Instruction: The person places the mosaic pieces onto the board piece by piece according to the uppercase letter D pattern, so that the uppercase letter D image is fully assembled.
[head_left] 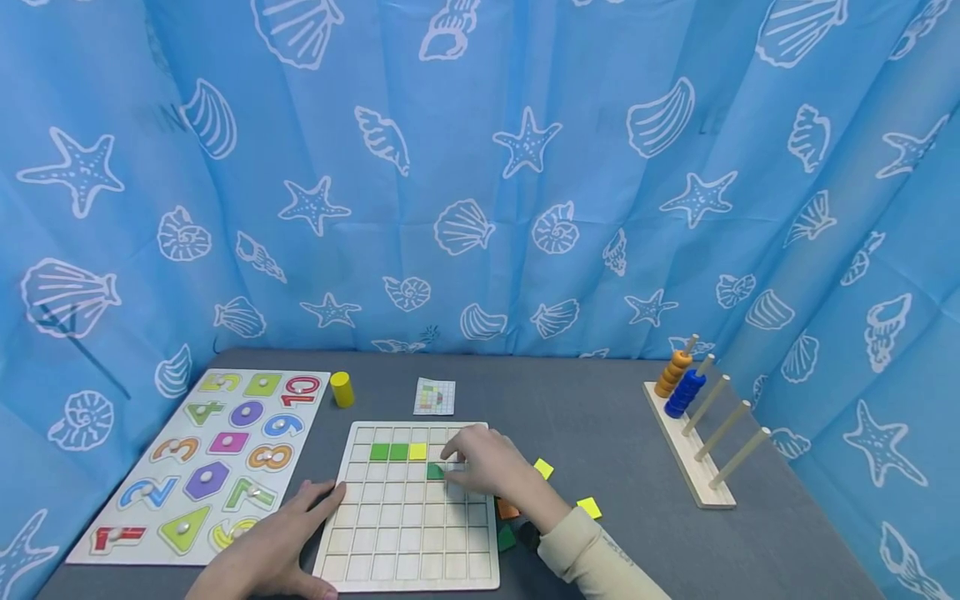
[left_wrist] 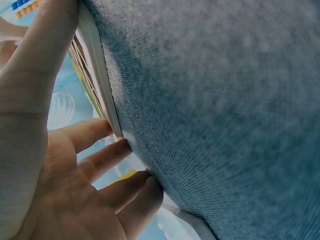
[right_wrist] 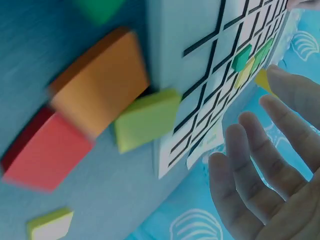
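Observation:
A pale wooden grid board (head_left: 378, 517) lies on the table. Along its second row are two light green tiles, one a green tile (head_left: 380, 452), then a yellow tile (head_left: 417, 452). A dark green tile (head_left: 435, 472) sits one row lower, to the right. Over the board's upper right, my right hand (head_left: 483, 462) has its thumb and fingertips close beside that tile; in the right wrist view its fingers are spread apart with nothing between them. My left hand (head_left: 273, 542) rests against the board's left edge, fingertips (left_wrist: 120, 145) touching the rim and thumb near the lower corner.
Loose tiles lie right of the board, among them an orange tile (right_wrist: 100, 80), a red tile (right_wrist: 47, 150) and a yellow tile (head_left: 589, 507). A number puzzle (head_left: 191, 467) is at left. Behind are a yellow cylinder (head_left: 342, 389) and pattern card (head_left: 435, 397); a bead stacker (head_left: 693, 450) stands right.

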